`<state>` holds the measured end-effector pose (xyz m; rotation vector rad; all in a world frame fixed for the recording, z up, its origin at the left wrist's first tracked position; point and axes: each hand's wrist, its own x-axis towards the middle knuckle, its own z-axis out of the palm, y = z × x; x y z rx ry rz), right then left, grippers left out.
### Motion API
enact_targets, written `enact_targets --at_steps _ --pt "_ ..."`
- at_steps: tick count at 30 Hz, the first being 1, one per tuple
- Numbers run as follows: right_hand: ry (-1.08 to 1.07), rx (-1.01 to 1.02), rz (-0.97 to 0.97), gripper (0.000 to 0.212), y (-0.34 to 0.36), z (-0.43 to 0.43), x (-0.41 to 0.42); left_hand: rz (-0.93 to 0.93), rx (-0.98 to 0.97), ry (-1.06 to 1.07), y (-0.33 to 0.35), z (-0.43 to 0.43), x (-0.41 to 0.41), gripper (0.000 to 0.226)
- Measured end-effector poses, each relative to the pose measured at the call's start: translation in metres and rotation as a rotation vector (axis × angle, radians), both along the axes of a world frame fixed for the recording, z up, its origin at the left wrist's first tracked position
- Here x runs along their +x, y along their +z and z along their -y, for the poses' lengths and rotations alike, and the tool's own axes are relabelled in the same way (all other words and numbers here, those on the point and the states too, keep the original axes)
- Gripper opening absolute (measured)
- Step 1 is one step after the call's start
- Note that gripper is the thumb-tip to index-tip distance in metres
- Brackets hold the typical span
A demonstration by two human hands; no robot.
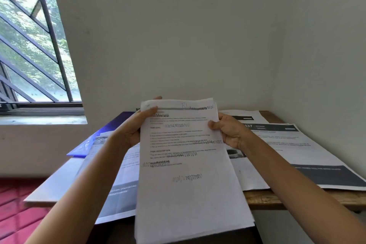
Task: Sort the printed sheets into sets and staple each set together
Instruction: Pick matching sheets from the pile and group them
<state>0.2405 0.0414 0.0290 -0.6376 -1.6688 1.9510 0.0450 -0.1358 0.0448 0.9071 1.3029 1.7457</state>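
I hold a stack of printed sheets [188, 174] upright above the table, its top page showing black text with scribbled-over lines. My left hand [134, 128] grips the stack's upper left edge, thumb on the front near the top corner. My right hand [227, 132] grips the upper right edge, thumb on the front. More printed sheets with dark header bands lie on the table: one pile at the left [116, 184] and one at the right [293, 154]. No stapler is visible.
The wooden table [265, 198] stands in a wall corner. A blue folder [93, 140] lies at its back left, partly under papers. A barred window [33, 45] is on the left, and red floor tiles [17, 210] show below.
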Motion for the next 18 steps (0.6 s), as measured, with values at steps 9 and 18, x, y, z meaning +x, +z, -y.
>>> enact_targets --at_steps 9,18 --pt "0.023 -0.076 0.050 0.024 -0.003 0.001 -0.005 0.113 0.159 0.084 -0.003 -0.006 0.004 0.021" --pt "-0.042 0.171 0.079 0.028 0.000 0.005 -0.010 -0.065 0.054 0.288 -0.006 -0.013 0.001 0.014"
